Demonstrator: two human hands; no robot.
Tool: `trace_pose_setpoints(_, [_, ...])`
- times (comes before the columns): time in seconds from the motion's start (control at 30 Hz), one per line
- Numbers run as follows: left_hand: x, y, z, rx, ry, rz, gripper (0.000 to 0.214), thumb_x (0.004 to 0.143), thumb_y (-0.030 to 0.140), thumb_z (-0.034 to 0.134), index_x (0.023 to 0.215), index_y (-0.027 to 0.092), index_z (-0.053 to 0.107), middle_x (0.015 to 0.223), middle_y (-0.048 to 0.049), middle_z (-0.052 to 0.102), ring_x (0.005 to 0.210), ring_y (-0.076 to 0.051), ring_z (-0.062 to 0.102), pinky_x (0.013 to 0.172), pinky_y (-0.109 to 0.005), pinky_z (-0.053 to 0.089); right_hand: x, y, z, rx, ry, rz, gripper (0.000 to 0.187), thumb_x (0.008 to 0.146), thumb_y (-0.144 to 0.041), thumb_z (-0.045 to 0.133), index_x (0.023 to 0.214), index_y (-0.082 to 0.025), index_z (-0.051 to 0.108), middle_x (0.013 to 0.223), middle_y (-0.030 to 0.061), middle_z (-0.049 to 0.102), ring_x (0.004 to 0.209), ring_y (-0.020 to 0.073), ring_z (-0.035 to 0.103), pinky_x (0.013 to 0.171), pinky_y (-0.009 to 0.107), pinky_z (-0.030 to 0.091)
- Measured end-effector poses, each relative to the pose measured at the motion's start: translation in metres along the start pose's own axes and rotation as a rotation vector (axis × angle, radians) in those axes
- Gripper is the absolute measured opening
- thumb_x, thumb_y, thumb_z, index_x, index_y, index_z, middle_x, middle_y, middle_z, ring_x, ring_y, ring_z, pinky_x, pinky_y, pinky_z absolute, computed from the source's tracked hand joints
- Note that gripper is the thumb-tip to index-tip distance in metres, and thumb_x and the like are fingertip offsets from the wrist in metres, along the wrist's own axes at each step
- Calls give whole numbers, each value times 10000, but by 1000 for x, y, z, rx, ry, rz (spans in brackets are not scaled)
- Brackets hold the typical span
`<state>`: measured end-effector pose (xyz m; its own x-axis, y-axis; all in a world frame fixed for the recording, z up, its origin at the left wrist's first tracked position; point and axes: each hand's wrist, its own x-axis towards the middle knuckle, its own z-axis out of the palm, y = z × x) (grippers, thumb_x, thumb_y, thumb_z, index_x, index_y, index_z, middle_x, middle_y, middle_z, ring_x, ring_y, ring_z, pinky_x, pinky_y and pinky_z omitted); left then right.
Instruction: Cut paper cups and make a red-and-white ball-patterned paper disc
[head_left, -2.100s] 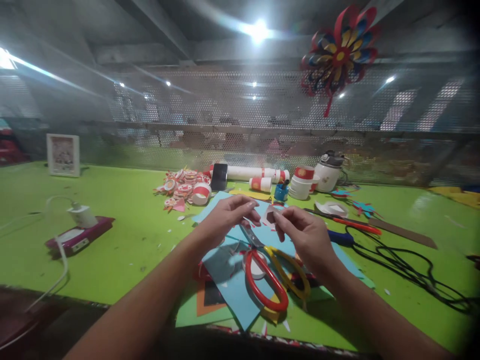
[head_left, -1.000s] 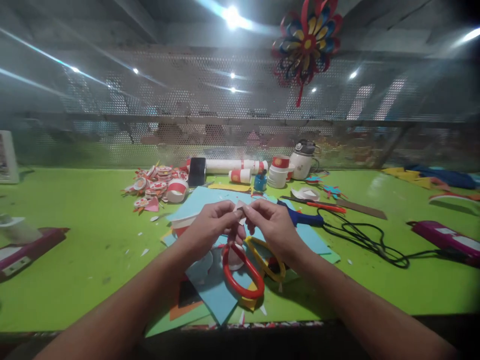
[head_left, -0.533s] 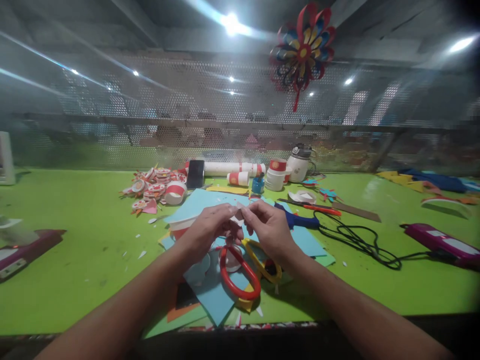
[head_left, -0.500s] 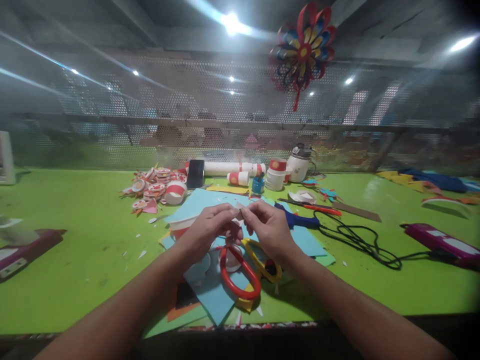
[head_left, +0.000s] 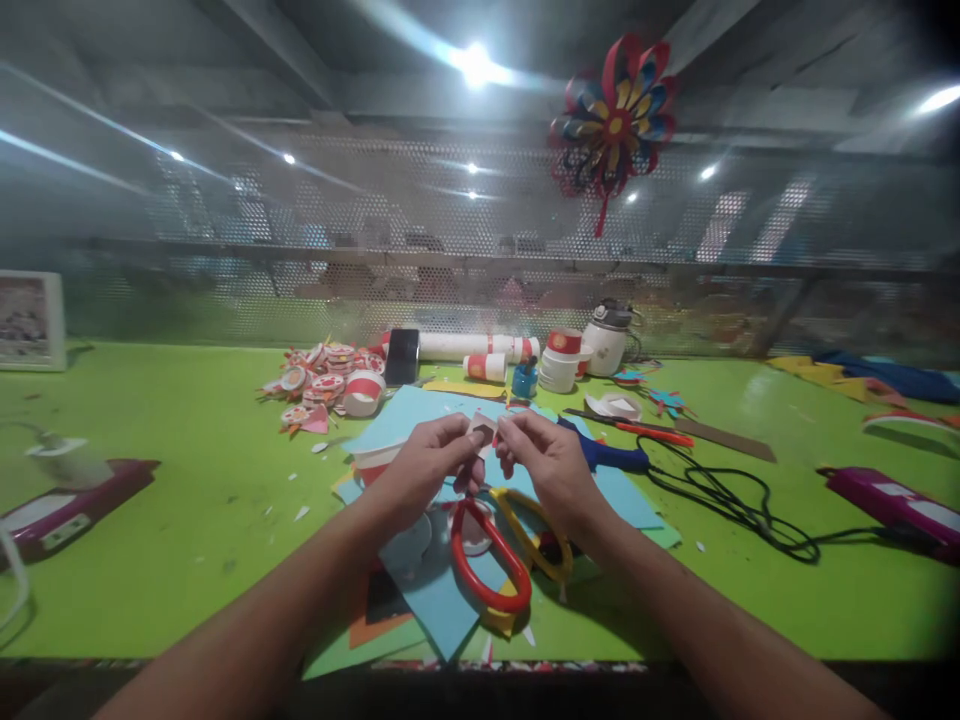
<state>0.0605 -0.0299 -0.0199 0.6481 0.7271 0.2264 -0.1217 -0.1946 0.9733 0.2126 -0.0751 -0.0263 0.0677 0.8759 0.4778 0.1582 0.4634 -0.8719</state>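
Over the blue paper sheets [head_left: 409, 410], both hands meet around a small white paper piece [head_left: 484, 424] with a dark patch on it. My left hand [head_left: 435, 460] pinches it between thumb and fingers. At the piece's right edge, my right hand [head_left: 551, 460] is closed with thumb and fingertips together. Below the hands lie scissors with one red handle [head_left: 491, 565] and one yellow handle [head_left: 536, 540]; their blades are hidden. Partly behind my left hand is a red and white paper cup [head_left: 373, 460]. A blue-handled tool [head_left: 619, 456] with a black cord lies beyond my right hand.
A heap of red and white paper discs [head_left: 322, 375], a phone [head_left: 403, 355], a blue bottle [head_left: 525, 378], stacked paper cups [head_left: 561, 362] and a white flask [head_left: 607, 340] stand at the back. Purple power strips [head_left: 97, 505] flank the green table [head_left: 225, 580]. A pinwheel [head_left: 615, 125] hangs above.
The view has shifted, so everything sits slightly lower and to the right. My fingers have parted a little, showing more of the white paper piece and its dark patch.
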Motion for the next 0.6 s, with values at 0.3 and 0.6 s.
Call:
trace_pose_setpoints(0.3, [-1, 3, 5, 144, 14, 26, 287, 821, 405, 543, 718, 138, 523, 559, 5, 541, 484, -95, 482, 501, -229, 383, -2, 1, 0, -106, -4, 32, 283, 827, -411, 578, 711, -153, 564, 576, -22, 517, 532, 108, 468, 526, 247, 389])
trace_pose_setpoints(0.6, [1, -3, 4, 115, 64, 50, 284, 806, 412, 551, 704, 154, 494, 568, 0, 546, 498, -101, 480, 506, -241, 380, -3, 0, 2, -167, 12, 5, 271, 831, -403, 571, 718, -157, 568, 594, -11, 525, 536, 113, 461, 517, 251, 377])
